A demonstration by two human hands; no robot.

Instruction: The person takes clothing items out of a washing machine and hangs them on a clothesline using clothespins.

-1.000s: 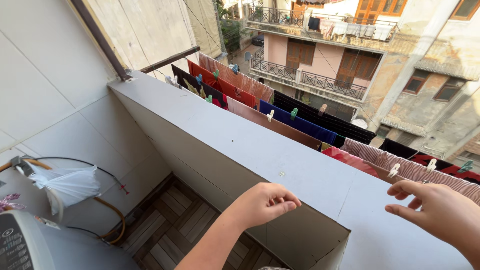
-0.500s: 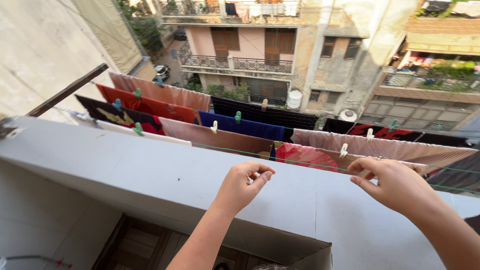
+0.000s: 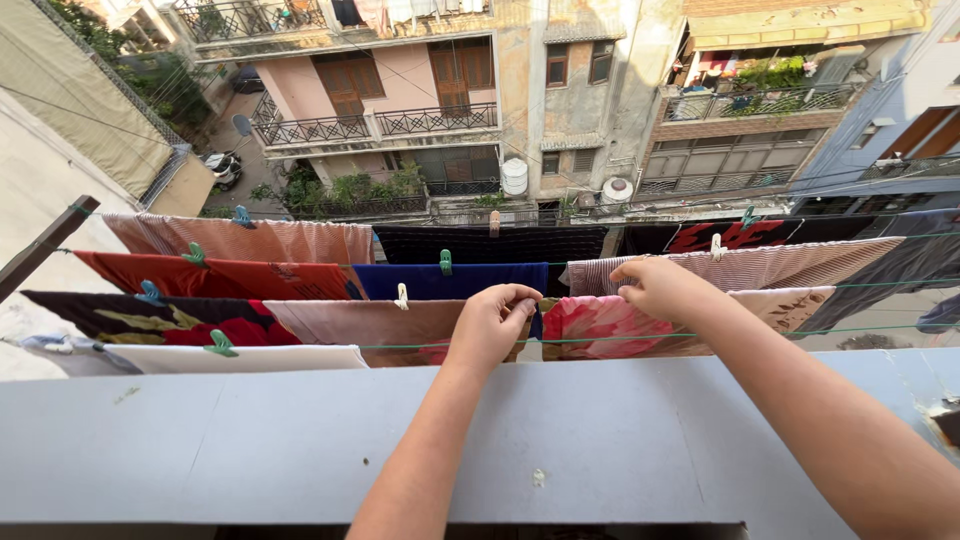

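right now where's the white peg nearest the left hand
In the head view the white peg sits on a line just left of the left hand, clipped where the blue cloth meets the pale pink cloth.

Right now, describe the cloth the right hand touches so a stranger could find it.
Beyond the grey ledge hang clotheslines of laundry. The right hand pinches the top edge of the pink floral cloth, just right of the left hand. It alone has big pink blooms; its neighbours are striped or plain.

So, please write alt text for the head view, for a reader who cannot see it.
Two bare hands, left hand and right hand, reach over a grey ledge to laundry pegged on clotheslines. Beyond are buildings with balconies.
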